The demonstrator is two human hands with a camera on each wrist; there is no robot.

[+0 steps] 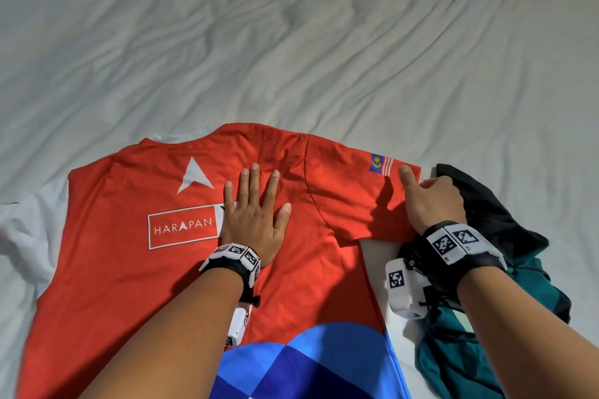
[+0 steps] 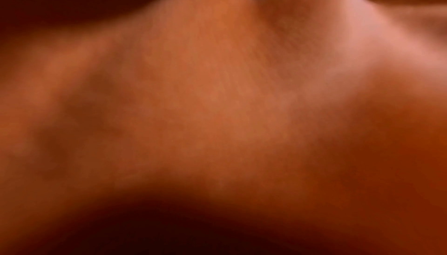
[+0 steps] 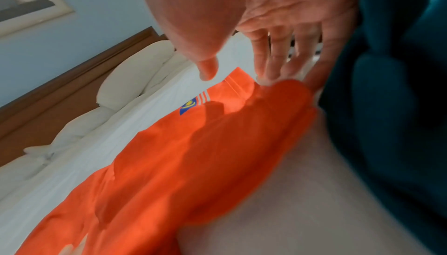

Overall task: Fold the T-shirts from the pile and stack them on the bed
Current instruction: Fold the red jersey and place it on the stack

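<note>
Head looks down; right wrist skims low across shared red shirt [image 1: 136,269].

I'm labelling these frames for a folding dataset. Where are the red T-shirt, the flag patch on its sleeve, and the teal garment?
red T-shirt [image 1: 136,275], head view, on the plain red body below the logo box.
flag patch [image 1: 381,164], head view, on the patch's middle.
teal garment [image 1: 453,353], head view, on its crumpled lower fabric.

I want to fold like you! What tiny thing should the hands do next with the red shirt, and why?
Probably fold the sleeve in over the red shirt. The left hand presses flat on the shirt's middle, pinning it to the bed, while the right hand has its fingers at the sleeve's outer edge, thumb on top.
</note>
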